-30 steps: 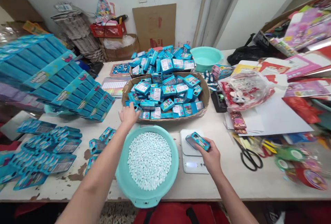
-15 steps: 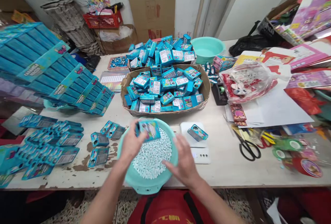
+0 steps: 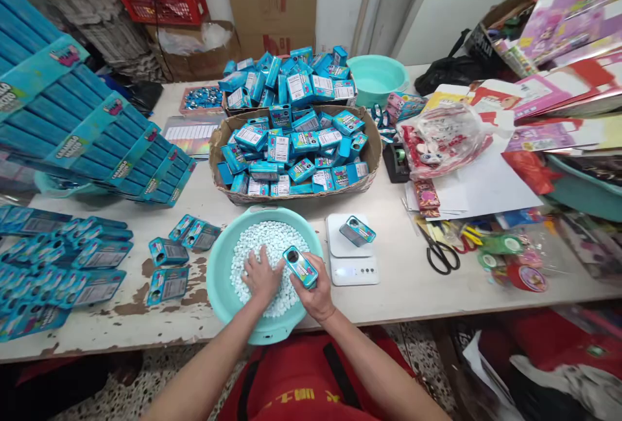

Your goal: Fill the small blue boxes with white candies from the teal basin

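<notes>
A turquoise basin (image 3: pixel 221 278) at the table's front edge holds many small white candies (image 3: pixel 272 239). My left hand (image 3: pixel 262 276) rests on the candies with its fingers spread. Over the basin's right side, my right hand (image 3: pixel 321 291) grips a blue candy box (image 3: pixel 300 267), tilted so that its dark round opening shows. Just right of the basin is a white digital scale (image 3: pixel 352 271), and another blue candy box (image 3: pixel 357 231) lies on its plate. Behind the basin, a cardboard box (image 3: pixel 296 199) is heaped with similar blue boxes.
Several blue boxes (image 3: pixel 168 285) stand left of the basin, with rows of more (image 3: pixel 97 252) further left. A tall stack of blue display packs (image 3: pixel 72 142) leans at the left. Scissors (image 3: pixel 442 256), tape rolls and a tape dispenser (image 3: pixel 397 163) lie right of the scale.
The candy box has passed from my left hand to my right. My left hand has come down onto the candies. The view has shifted, so the table appears higher and further left.
</notes>
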The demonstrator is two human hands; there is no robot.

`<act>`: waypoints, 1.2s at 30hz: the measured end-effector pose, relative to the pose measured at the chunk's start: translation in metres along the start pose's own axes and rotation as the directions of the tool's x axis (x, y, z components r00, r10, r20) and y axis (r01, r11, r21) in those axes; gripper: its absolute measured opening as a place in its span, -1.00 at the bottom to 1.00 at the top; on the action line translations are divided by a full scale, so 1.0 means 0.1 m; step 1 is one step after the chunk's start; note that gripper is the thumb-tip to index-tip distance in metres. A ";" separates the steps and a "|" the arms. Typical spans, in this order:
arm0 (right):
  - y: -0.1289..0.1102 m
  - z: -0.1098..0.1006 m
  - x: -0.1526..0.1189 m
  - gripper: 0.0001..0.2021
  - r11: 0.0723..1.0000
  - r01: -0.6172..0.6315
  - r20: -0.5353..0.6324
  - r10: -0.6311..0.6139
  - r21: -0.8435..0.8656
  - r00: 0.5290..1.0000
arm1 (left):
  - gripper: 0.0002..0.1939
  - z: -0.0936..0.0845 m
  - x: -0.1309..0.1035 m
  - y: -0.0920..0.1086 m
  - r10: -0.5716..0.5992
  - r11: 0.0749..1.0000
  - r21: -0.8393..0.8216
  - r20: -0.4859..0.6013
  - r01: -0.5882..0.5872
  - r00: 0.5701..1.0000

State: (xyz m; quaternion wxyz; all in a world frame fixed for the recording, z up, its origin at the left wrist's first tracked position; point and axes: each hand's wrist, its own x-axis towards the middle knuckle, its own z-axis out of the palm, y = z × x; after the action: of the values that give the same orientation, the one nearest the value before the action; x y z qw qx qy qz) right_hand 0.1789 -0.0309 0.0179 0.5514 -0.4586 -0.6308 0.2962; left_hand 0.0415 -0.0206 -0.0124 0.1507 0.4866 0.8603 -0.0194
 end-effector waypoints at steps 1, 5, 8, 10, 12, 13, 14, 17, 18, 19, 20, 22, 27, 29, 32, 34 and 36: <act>0.01 0.02 -0.01 -0.56 1.000 -0.003 -0.014 0.002 -0.006 1.000 | -0.43 0.04 -0.06 0.06 0.021 1.000 0.011 0.033 -0.022 0.999; 0.01 0.03 0.02 -0.61 0.998 -0.046 -0.062 0.043 -0.047 0.997 | -0.64 0.06 -0.22 0.19 0.274 0.962 -0.039 0.204 -0.271 0.940; -0.02 0.02 0.05 -0.66 0.992 -0.094 -0.017 0.093 -0.078 0.996 | -0.73 0.03 -0.21 0.11 0.405 0.913 -0.168 0.262 -0.372 0.876; -0.04 0.02 0.07 -0.69 0.988 -0.124 0.036 0.128 -0.094 0.991 | -0.79 0.01 -0.17 0.01 0.407 0.885 -0.344 0.245 -0.313 0.880; -0.05 0.03 0.08 -0.71 0.983 -0.158 0.072 0.166 -0.097 0.984 | -0.82 -0.03 -0.11 -0.09 0.325 0.796 -0.590 0.229 -0.135 0.917; -0.05 0.03 0.09 -0.71 0.979 -0.183 0.080 0.191 -0.092 0.978 | -0.83 -0.07 -0.08 -0.14 0.275 0.725 -0.688 0.234 -0.041 0.933; -0.04 0.03 0.10 -0.70 0.973 -0.215 0.086 0.222 -0.083 0.971 | -0.84 -0.11 -0.06 -0.17 0.233 0.662 -0.749 0.245 0.031 0.941; -0.03 0.02 0.12 -0.69 0.953 -0.300 0.120 0.304 -0.052 0.945 | -0.78 -0.33 -0.05 -0.21 0.193 0.544 -0.829 0.277 0.132 0.941; -0.03 0.02 0.13 -0.69 0.949 -0.309 0.146 0.314 -0.053 0.938 | -0.76 -0.43 -0.06 -0.20 0.193 0.461 -0.870 0.292 0.177 0.937; -0.03 0.02 0.13 -0.70 0.949 -0.308 0.176 0.314 -0.062 0.933 | -0.75 -0.53 -0.08 -0.17 0.201 0.348 -0.912 0.301 0.219 0.932; -0.03 0.02 0.14 -0.72 0.951 -0.298 0.205 0.307 -0.077 0.929 | -0.74 -0.64 -0.10 -0.14 0.216 0.217 -0.944 0.293 0.247 0.931; -0.05 0.05 0.13 -0.73 0.958 -0.263 0.249 0.283 -0.109 0.926 | -0.75 -0.81 -0.12 -0.06 0.230 -0.033 -0.971 0.222 0.235 0.948; -0.14 0.13 0.09 -0.72 0.976 -0.172 0.305 0.206 -0.134 0.930 | -0.79 -0.94 -0.08 0.10 0.135 -0.258 -0.958 0.093 0.125 0.987; -0.18 0.16 0.10 -0.71 0.977 -0.156 0.307 0.195 -0.145 0.932 | -0.78 -0.92 -0.05 0.11 0.095 -0.256 -0.960 0.094 0.115 0.991; -0.24 0.17 0.13 -0.71 0.975 -0.154 0.304 0.196 -0.158 0.932 | -0.77 -0.89 -0.01 0.11 0.041 -0.246 -0.967 0.059 0.067 0.997; -0.27 0.18 0.15 -0.71 0.973 -0.158 0.309 0.204 -0.166 0.929 | -0.75 -0.89 0.01 0.10 0.035 -0.243 -0.969 0.038 0.046 0.999; -0.30 0.19 0.16 -0.72 0.970 -0.166 0.315 0.216 -0.177 0.924 | -0.71 -0.89 0.02 0.11 0.043 -0.231 -0.972 0.041 0.050 0.998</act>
State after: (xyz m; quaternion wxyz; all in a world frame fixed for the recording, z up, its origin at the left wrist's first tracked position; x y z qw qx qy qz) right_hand 0.1539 -0.0256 0.0470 0.3703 -0.5010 -0.6869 0.3742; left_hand 0.0281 0.0026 0.0736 0.5008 0.1802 0.5449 0.6479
